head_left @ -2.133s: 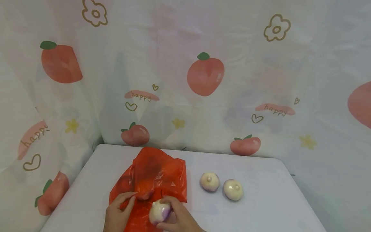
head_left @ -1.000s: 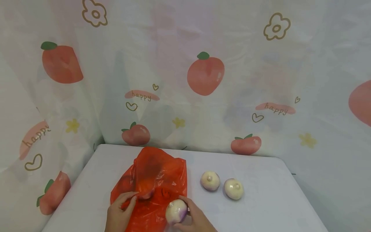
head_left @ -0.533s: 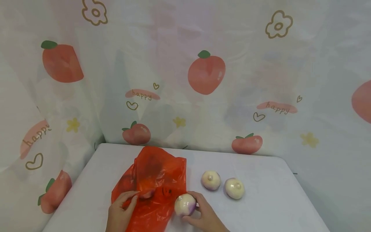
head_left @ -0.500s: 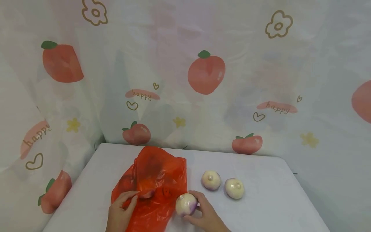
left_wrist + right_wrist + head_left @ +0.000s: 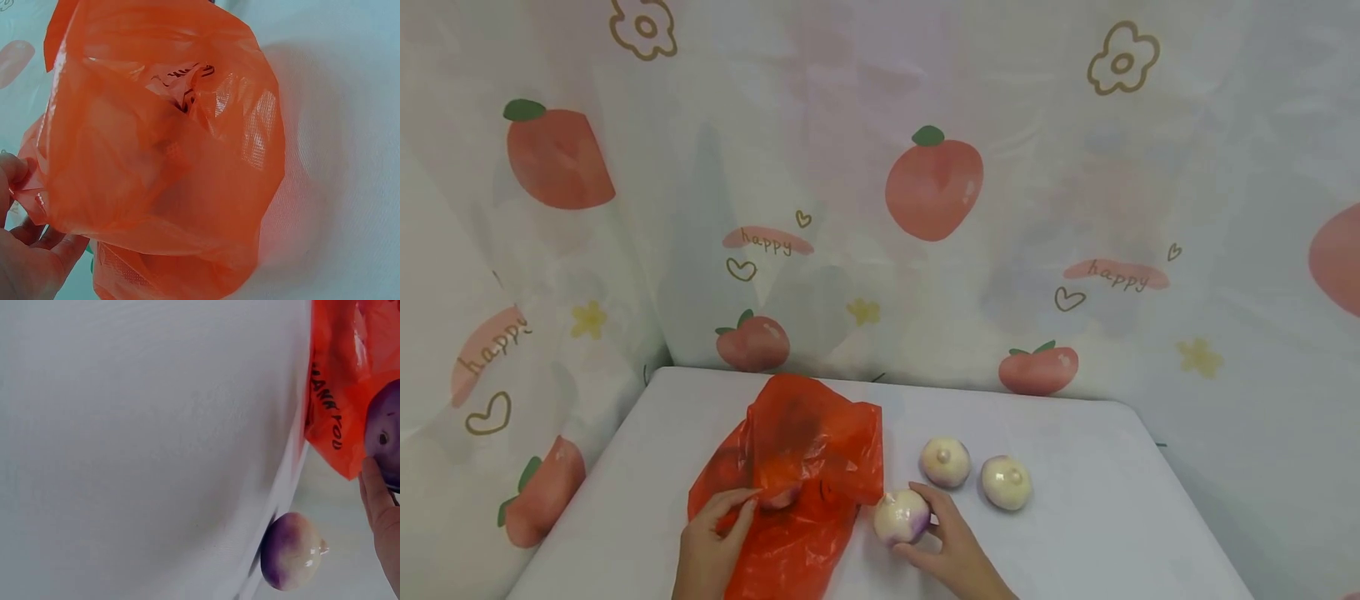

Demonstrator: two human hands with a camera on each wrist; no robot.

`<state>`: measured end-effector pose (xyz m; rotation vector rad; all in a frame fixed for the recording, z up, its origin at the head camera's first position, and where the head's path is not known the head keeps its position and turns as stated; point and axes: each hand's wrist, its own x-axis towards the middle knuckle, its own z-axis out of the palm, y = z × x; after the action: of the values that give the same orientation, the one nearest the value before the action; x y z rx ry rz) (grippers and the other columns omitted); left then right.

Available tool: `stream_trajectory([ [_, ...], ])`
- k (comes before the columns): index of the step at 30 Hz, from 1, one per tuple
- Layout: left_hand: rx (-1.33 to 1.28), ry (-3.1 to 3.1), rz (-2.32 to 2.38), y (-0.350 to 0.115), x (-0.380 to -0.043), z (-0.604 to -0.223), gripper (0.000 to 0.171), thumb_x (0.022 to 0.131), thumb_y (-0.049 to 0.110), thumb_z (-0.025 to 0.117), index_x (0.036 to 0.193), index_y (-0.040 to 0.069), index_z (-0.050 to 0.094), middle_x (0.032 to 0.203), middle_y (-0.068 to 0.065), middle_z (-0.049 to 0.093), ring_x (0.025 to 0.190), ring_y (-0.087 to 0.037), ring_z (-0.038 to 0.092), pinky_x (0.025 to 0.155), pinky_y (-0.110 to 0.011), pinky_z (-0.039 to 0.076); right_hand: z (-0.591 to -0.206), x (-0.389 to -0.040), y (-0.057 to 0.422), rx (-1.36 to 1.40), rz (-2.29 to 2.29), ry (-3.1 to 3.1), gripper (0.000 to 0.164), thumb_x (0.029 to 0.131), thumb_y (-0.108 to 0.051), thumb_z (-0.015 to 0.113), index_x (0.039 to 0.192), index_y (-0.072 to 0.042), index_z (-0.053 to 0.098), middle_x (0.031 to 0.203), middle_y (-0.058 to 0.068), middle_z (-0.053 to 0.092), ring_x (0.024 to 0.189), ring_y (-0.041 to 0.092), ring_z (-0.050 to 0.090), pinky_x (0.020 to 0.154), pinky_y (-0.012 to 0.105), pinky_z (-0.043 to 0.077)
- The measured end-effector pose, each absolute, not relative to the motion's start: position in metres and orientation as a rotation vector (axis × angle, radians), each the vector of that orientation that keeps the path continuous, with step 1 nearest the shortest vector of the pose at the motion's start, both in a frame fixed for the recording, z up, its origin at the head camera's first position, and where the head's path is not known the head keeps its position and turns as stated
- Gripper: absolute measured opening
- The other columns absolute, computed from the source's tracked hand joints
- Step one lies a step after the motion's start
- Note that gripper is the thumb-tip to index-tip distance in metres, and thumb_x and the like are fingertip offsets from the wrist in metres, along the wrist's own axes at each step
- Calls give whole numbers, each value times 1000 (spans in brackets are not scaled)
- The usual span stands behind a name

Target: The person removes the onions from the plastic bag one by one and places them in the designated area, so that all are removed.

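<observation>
My left hand [image 5: 711, 533] pinches the edge of a red plastic bag [image 5: 816, 421] lying on the table, its mouth toward me. Dark rounded shapes show through the film, and a pinkish curved surface [image 5: 781, 498] peeks out beside the left fingertips. In the left wrist view the bag [image 5: 162, 162] hides most of what is inside. My right hand [image 5: 958, 546] grips a white and purple turnip [image 5: 901, 518] at the bag's right edge. The right wrist view shows its purple underside [image 5: 384, 434] against the fingers. Two similar turnips, one left [image 5: 945, 462], one right [image 5: 1006, 483], sit beyond it.
A white-covered table [image 5: 1097, 517] carries everything. Behind and to the left hangs a pale curtain [image 5: 850, 100] printed with peaches, flowers and "happy". Black "THANK YOU" lettering [image 5: 326, 406] marks the bag in the right wrist view.
My right hand has carried the turnip rightward from over the bag's mouth to beside its right edge. The left hand keeps its pinch on the bag, nearly still.
</observation>
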<state>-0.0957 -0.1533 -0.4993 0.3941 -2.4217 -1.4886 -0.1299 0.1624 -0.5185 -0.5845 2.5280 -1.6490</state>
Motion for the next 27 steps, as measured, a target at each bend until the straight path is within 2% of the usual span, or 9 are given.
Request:
stream_trajectory([
  [11,405,-2432,-1507,-153,-97,-499,17,89,14,67,105,12,72,104,-3,65,93,-21,60,75,-35,55,-512,-133,163,-510,-1662,2628,74,73,-17,82,136,-13,43,133,1,45,116,12,46,88,31,49],
  [19,387,-2419,-1513,-153,-97,-500,17,89,13,67,105,12,71,103,-2,65,93,-21,60,76,-35,54,-506,-134,170,-622,-1725,2662,75,74,-24,82,138,-22,42,137,1,44,119,14,47,87,31,49],
  [27,392,-2421,-1513,-153,-97,-499,17,88,12,67,105,11,72,103,-3,65,93,-21,61,74,-33,55,-509,-137,179,-673,-1688,2741,73,74,-20,82,135,-19,42,134,4,44,116,16,47,86,34,51],
])
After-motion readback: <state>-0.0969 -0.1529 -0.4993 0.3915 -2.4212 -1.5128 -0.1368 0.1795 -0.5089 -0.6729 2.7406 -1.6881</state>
